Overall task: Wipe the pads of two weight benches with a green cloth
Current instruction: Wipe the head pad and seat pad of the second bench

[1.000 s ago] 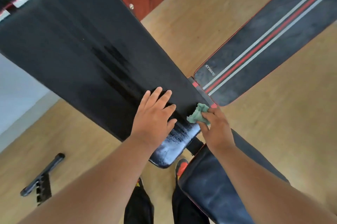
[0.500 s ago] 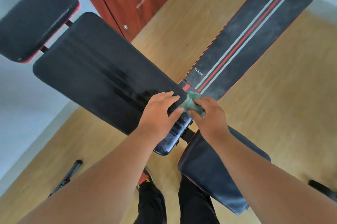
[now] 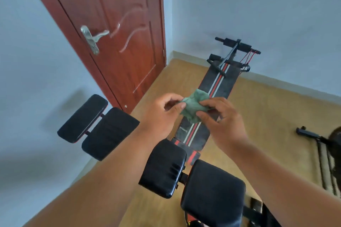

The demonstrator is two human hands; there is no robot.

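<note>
**Green cloth held up between both hands above the benches**

Pale walls meet a wooden floor, and a reddish-brown door with a silver handle stands shut at the left. Both hands are raised over the equipment, touching neither bench. The left hand pinches one edge of the green cloth between thumb and curled fingers; the right hand pinches the opposite edge the same way, so the crumpled cloth hangs between them in the air.

Behind the cloth, a long black bench pad with red and white stripes runs away toward the far wall, ending in a black foot bar with red cords. To the left, a plain black bench angles toward the door, with a smaller separate pad at its far end. Two rounded black pads sit nearest, low in view, side by side. Dark equipment lies on the floor at the right edge, too blurred to make out.
</note>
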